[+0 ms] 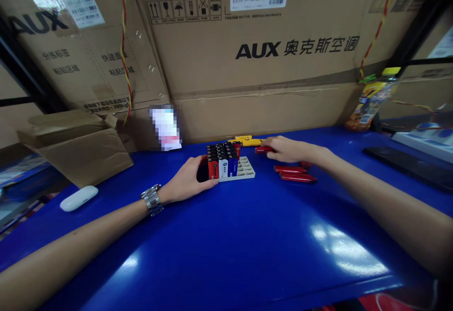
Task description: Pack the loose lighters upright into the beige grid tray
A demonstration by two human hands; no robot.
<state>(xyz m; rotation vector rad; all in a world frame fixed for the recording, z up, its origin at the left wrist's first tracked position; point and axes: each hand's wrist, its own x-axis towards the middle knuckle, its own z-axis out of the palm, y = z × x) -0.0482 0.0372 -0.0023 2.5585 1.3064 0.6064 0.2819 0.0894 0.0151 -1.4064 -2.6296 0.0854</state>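
A white gridded tray (pixel 247 168) stands on the blue table, its left part filled with upright lighters (pixel 222 165) in red, white and blue with black tops. My left hand (pixel 189 179), with a metal watch on the wrist, is curved around the tray's left side, thumb along the front edge. Beyond the tray to the right, my right hand (pixel 285 149) has its fingers closed on a red lighter (pixel 263 150). Loose red lighters (pixel 297 177) lie just in front of that hand. Several yellow lighters (pixel 247 141) lie behind the tray.
Large cardboard boxes (pixel 290 75) form a wall at the back. A small open carton (pixel 85 153), a white case (pixel 79 198) and a propped phone (pixel 166 127) are on the left. A drink bottle (pixel 371 101) and a dark flat object (pixel 406 164) are on the right.
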